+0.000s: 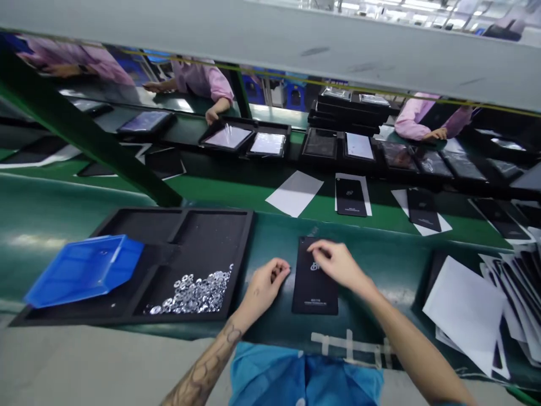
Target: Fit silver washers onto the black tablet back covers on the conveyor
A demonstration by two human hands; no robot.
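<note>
A flat black back cover (316, 293) with a light logo and small print lies on the green bench before me. My right hand (338, 264) is over its upper part, thumb and index finger drawn together near the top left corner; anything between them is too small to make out. Just left of the cover, my left hand (267, 282) is closed in a pinch, with perhaps a tiny dark thing at the fingertips. Beside that hand, many small shiny ring-shaped parts (196, 292) lie in one compartment of a black divided tray (249, 237).
A blue bin (87, 270) rests tilted on the tray's left side. At right are stacked white sheets (465, 310) and dark covers. Beyond, a green belt (249, 194) carries covers on paper, and black trays with screens stand behind. Co-workers in pink sleeves (416, 118) sit opposite. A green post (93, 129) slants at left.
</note>
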